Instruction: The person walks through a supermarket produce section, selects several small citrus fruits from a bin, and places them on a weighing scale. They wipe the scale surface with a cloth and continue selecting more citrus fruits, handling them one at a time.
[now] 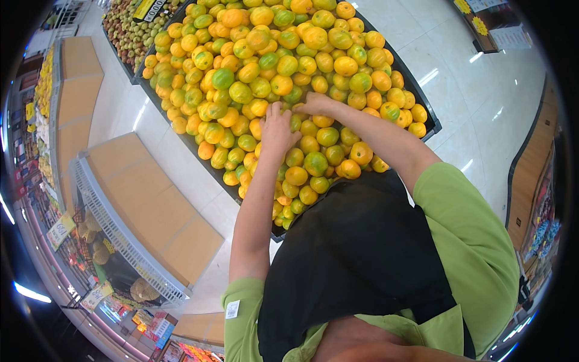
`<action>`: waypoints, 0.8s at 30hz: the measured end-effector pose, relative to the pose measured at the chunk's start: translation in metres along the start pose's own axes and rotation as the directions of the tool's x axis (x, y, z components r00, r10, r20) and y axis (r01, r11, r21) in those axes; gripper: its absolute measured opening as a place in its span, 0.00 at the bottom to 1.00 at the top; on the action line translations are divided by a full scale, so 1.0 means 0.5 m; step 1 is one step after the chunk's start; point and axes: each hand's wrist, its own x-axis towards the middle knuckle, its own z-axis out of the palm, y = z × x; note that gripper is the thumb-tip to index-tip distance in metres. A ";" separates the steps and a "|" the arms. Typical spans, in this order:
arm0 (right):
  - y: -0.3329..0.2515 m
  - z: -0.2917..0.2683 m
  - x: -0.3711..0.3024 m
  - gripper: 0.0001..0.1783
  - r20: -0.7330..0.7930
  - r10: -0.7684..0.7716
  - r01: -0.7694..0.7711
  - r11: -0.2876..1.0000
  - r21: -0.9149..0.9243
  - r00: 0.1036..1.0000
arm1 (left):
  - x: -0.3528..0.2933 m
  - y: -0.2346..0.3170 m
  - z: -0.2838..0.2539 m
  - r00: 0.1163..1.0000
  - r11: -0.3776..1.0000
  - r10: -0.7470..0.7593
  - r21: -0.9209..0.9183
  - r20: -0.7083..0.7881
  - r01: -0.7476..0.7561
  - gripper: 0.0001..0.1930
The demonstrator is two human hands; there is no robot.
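Note:
A wide heap of orange, yellow and green tangerines [259, 42] fills a black display bin [429, 114] in front of me. Both my hands reach into the middle of the heap, close together. My left hand [278, 128] has its fingers bent down among the fruit, its thumb apart, around a greenish tangerine [295, 123]. Just right of it and slightly farther off, my right hand [318, 105] curls its fingers down onto a tangerine, mostly hidden beneath them. The fingertips of both hands are partly lost between the fruit.
A second bin of small reddish-green fruit [123, 33] adjoins at the far left, with a yellow-and-black price sign [149, 9]. Brown display stands [148, 199] with a white slatted rail [120, 226] line the left. Pale floor tiles [464, 96] lie right of the bin. My black apron touches its near edge.

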 end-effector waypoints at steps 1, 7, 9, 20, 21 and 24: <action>-0.006 0.001 -0.007 0.46 0.028 0.014 -0.014 1.000 -0.007 1.000 | -0.011 0.003 -0.006 1.000 1.000 -0.019 -0.005 -0.023 0.019 0.25; -0.049 0.033 -0.110 0.31 -0.104 -0.255 0.256 0.967 -0.001 0.961 | -0.112 0.034 -0.047 0.989 0.996 0.045 -0.076 -0.140 -0.056 0.28; -0.050 0.042 -0.163 0.29 -0.072 -0.305 0.285 0.936 -0.207 0.950 | -0.161 0.042 -0.052 0.979 0.988 0.090 -0.111 -0.185 -0.112 0.28; -0.048 0.099 -0.297 0.17 -0.205 -0.777 0.553 0.582 -0.596 0.596 | -0.274 0.061 -0.025 0.971 0.959 0.063 -0.256 -0.230 -0.123 0.28; -0.040 0.100 -0.301 0.20 -0.221 -0.791 0.569 0.574 -0.589 0.570 | -0.274 0.060 -0.025 0.970 0.958 0.079 -0.252 -0.229 -0.137 0.28; -0.013 0.102 -0.303 0.23 -0.302 -0.793 0.579 0.598 -0.554 0.530 | -0.270 0.067 -0.019 0.958 0.955 0.083 -0.252 -0.273 -0.155 0.28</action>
